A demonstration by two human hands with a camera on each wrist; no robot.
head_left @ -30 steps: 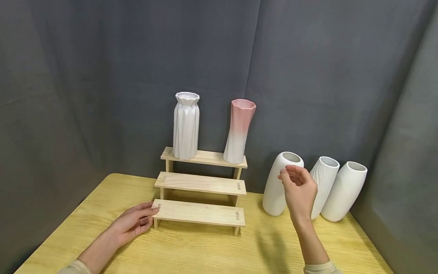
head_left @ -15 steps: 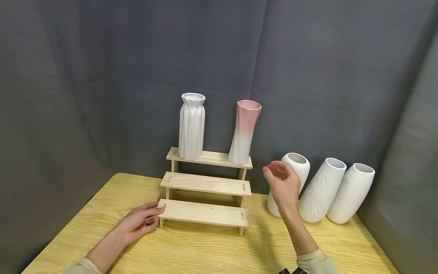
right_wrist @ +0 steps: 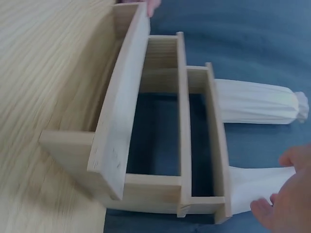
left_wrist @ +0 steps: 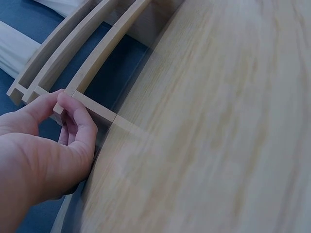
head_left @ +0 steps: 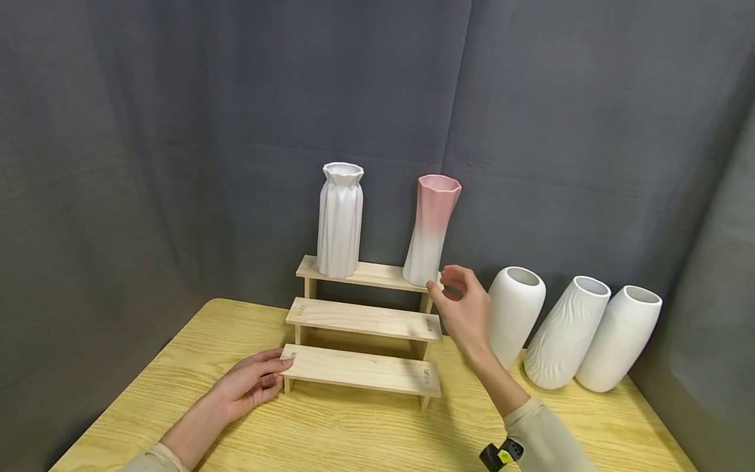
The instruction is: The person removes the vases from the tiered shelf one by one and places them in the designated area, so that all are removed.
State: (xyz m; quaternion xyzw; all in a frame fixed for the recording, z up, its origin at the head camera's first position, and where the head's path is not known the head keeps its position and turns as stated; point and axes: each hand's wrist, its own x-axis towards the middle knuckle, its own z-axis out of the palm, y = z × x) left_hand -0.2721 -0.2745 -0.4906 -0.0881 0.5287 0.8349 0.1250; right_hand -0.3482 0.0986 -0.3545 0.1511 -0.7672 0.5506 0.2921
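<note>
Left hand (head_left: 248, 387) is pinching the lowest step (head_left: 360, 369) of the wooden stand (head_left: 362, 317), apparently steadying it. Right hand (head_left: 464, 309) is hovering loosely curved, seemingly empty, beside the pink-and-white vase (head_left: 433, 226) standing up top; contact unclear. Gripping would need wider fingers.

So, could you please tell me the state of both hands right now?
Left hand: gripping the lowest wooden step by its left end.
Right hand: open, empty, near the pink-and-white vase.
</note>
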